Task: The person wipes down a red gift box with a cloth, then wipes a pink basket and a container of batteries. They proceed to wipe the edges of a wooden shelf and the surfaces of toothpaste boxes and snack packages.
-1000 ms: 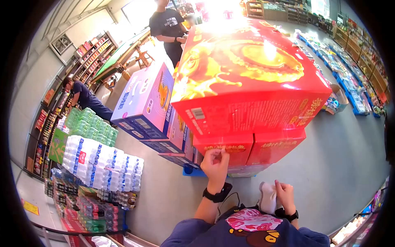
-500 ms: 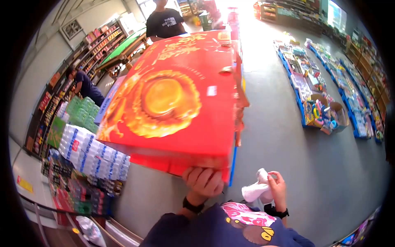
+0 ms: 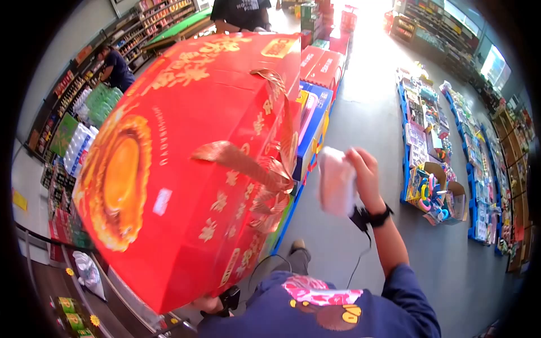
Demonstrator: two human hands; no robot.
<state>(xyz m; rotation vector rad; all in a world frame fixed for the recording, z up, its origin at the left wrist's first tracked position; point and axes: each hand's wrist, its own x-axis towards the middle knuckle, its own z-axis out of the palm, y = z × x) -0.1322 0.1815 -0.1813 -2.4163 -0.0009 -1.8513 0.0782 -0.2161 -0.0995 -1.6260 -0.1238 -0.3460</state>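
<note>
A large red gift box (image 3: 186, 186) with gold lettering, an abalone picture and a bronze ribbon bow fills the left and middle of the head view, tilted. My left hand (image 3: 208, 305) is at its lower edge, mostly hidden beneath it, and supports it; the fingers do not show. In front of my body, to the right of the box, my right hand (image 3: 365, 174) pinches a bunched white cloth (image 3: 337, 183), slightly blurred. The cloth hangs apart from the box.
Beyond the red box are a blue box (image 3: 313, 127) and another red box (image 3: 322, 66). Blue-edged pallets of goods (image 3: 420, 135) line the right. One person (image 3: 241, 14) stands at the back; another (image 3: 116, 70) bends at the left shelves. A dark rack (image 3: 79, 281) stands lower left.
The red gift box has come closer, swung left and turned, so its ribboned side shows. My left hand has gone left and lower. The right hand has risen with the cloth.
</note>
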